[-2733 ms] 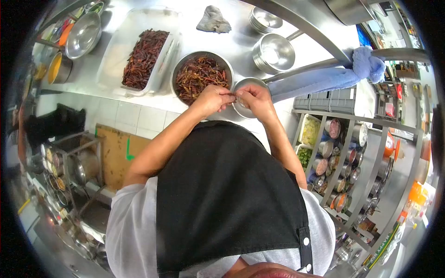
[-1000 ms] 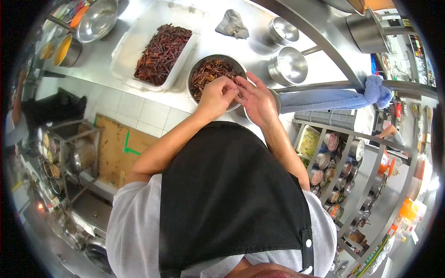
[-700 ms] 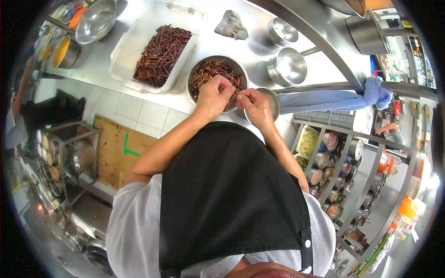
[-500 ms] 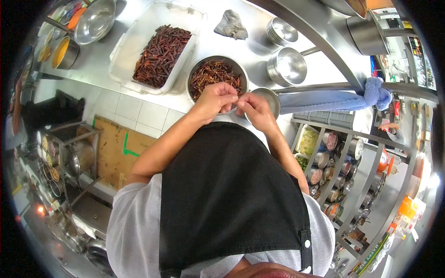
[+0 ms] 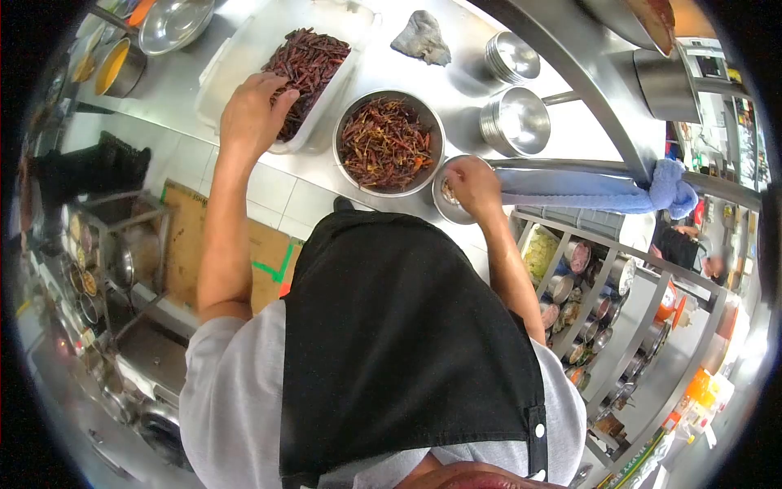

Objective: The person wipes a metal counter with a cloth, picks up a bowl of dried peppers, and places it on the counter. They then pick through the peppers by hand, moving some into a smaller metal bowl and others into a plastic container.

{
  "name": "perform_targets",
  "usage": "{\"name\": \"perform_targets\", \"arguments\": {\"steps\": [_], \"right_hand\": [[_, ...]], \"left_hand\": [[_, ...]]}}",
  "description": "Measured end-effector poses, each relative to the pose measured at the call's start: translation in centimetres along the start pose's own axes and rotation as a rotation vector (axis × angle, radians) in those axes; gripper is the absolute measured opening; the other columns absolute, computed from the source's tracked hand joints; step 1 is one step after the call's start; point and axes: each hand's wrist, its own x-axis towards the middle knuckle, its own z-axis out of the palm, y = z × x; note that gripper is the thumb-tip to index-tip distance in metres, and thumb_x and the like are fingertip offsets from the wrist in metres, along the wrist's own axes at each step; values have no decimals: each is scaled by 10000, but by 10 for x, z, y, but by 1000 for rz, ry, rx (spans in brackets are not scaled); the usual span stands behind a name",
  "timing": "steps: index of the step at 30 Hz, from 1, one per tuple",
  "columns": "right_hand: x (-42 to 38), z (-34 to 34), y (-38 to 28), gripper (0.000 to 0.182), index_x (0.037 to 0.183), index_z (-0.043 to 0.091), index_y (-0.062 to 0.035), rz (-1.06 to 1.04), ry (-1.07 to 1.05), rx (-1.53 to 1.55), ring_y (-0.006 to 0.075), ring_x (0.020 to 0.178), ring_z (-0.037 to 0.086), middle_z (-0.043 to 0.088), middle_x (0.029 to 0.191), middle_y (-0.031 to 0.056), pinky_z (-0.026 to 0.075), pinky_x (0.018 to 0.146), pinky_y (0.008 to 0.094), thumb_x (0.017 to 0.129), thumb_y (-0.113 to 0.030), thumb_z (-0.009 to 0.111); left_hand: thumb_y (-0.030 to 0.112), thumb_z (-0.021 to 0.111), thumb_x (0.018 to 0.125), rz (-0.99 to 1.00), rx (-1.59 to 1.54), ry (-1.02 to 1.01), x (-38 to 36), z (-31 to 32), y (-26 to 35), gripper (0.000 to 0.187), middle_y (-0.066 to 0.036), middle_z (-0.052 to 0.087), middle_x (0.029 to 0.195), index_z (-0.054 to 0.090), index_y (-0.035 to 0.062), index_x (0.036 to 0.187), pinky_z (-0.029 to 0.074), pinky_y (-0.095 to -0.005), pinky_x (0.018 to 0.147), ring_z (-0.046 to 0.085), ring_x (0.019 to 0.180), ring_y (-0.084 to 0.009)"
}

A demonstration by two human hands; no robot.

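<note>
Left hand (image 5: 251,116) reaches far out over the near edge of the white tray (image 5: 236,49), fingers curled down onto the heap of dried red chilies (image 5: 305,65) that lies inside it; the fingertips touch the near end of the heap, but whether they already pinch a single chili I cannot tell, since the back of the hand hides them. That heap runs lengthwise away from the person, slanting up and to the right, so the chilies lie straight ahead of the left hand and just beyond its fingertips. Right hand (image 5: 472,183) sits well apart on the other side, cupped downward over the small steel bowl (image 5: 444,204) at the front edge of the table (image 5: 456,73), its fingers bunched together inside the bowl as if pressing or dropping something small; what it holds is hidden. Between the two hands stands the big steel bowl (image 5: 389,143), filled with loose, paler dried chili pieces, touched by neither hand. The left hand is plainly the nearer one to the tray, the right the nearer to the small bowl. Farther back on the table lie a crumpled grey cloth (image 5: 421,38) and two stacks of empty steel bowls (image 5: 517,118), and a blue towel (image 5: 603,186) hangs over a rail just beside the right hand.
</note>
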Motion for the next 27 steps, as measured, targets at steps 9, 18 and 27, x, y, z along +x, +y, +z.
{"name": "perform_targets", "arguments": {"steps": [9,18,27], "right_hand": [[49,46,-40,245,866,705,-48,-267,-13,-144,374,883,684,682,899,148,556,738,488,887,-291,725],[57,26,-5,198,1051,732,24,-235,-43,490,253,727,680,737,892,155,543,662,378,900,-78,654],[-3,-15,2,256,1192,664,15,-19,-431,989,85,757,616,708,930,51,485,635,236,938,9,626]], "left_hand": [[158,739,911,-141,-368,124,-77,31,96,162,-122,707,886,739,36,1017,549,-384,667,682,735,-286],[178,731,951,-550,-824,-183,-128,123,140,292,-83,718,896,712,-3,1179,532,-322,678,639,739,-146],[178,644,1015,-841,-1484,-367,-133,149,194,176,1,646,845,694,32,1099,396,-221,543,529,650,-67]]}}
